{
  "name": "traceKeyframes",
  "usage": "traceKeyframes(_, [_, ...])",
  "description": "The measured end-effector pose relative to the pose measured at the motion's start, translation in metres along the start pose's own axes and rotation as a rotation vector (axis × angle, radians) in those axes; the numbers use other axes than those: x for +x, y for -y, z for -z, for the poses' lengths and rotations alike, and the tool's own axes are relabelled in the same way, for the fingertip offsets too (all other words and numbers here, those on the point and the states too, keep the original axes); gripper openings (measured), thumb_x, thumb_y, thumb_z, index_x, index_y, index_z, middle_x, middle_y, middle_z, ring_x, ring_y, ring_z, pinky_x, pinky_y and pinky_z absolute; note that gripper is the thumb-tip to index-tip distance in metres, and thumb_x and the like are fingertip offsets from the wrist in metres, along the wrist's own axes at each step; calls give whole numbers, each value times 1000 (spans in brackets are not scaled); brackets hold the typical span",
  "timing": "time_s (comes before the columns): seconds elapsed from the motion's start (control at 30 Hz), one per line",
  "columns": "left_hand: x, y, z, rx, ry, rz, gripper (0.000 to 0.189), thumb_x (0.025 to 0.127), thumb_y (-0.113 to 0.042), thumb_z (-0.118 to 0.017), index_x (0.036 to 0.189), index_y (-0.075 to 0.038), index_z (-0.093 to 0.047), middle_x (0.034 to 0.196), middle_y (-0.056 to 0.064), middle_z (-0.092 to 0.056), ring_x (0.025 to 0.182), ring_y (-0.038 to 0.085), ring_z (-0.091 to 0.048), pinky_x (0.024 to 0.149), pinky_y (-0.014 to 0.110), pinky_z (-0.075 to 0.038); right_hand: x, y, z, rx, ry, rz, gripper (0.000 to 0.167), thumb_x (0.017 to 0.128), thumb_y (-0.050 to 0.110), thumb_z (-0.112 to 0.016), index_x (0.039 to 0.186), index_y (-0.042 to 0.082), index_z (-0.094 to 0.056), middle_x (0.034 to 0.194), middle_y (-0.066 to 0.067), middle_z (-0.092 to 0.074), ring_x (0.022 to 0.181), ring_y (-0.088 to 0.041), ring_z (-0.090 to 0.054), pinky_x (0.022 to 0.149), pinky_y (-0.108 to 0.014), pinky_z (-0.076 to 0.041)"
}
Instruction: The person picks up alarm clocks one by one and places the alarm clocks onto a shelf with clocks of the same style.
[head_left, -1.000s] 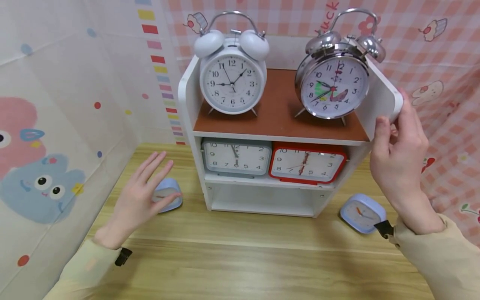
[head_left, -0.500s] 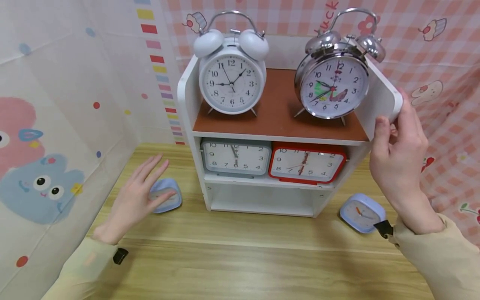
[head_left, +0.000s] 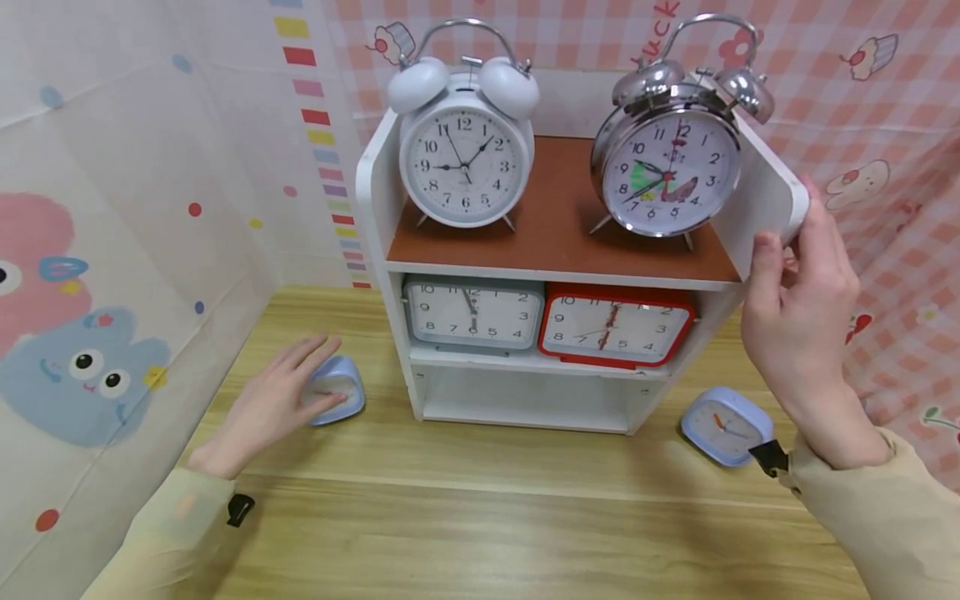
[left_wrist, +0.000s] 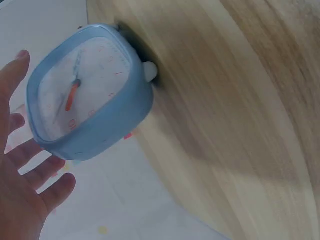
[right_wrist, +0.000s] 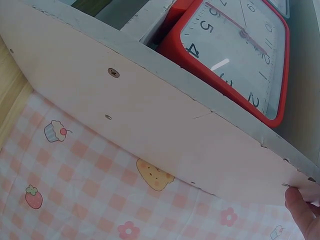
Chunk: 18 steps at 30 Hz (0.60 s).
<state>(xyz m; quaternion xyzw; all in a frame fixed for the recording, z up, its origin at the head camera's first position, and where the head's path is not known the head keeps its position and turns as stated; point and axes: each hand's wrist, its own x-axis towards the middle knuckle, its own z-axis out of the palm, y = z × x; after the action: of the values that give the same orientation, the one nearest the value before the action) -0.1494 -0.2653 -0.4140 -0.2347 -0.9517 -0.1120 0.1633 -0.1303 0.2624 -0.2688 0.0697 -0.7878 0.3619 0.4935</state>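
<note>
My left hand (head_left: 273,398) reaches over a small blue alarm clock (head_left: 337,390) left of the shelf. In the left wrist view its fingers are spread beside the blue case (left_wrist: 115,117), thumb apart from them. My right hand (head_left: 802,308) grips the upper right side panel of the white shelf (head_left: 757,187), thumb on the inner face and fingers round the front edge. On the brown top board stand a white twin-bell alarm clock (head_left: 465,167) and a silver twin-bell alarm clock (head_left: 671,175). Below them sit a grey rectangular clock (head_left: 476,315) and a red-framed clock (head_left: 615,327).
A second small blue alarm clock (head_left: 726,427) lies face up by the right forearm. The shelf's lowest compartment (head_left: 525,398) is white inside. Wood-grain tabletop (head_left: 510,517) spreads in front. Printed cloths hang behind and at both sides.
My left hand has lowered toward the small blue clock, its fingers coming in around the far side. The right hand keeps its grip on the shelf panel.
</note>
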Motion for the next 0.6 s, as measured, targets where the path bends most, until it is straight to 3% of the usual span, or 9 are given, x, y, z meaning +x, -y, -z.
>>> traceKeyframes(0.2, [-1, 4, -2, -21, 59, 51, 77, 89, -34, -84, 154, -9, -51, 154, 24, -55, 137, 49, -56, 98, 67, -55, 0, 0, 0, 0, -4, -6, 46, 107, 19, -58, 151, 7, -55, 136, -25, -66, 107, 15, -51, 90, 4, -44])
traceKeyframes(0.6, [-4, 8, -5, -43, 79, 83, 73, 90, -34, -83, 152, -8, -54, 150, 24, -59, 133, 49, -58, 94, 67, -56, 0, 2, 0, -1, -5, -12, 46, 106, 18, -58, 151, 7, -55, 136, -25, -67, 107, 15, -51, 90, 3, -44])
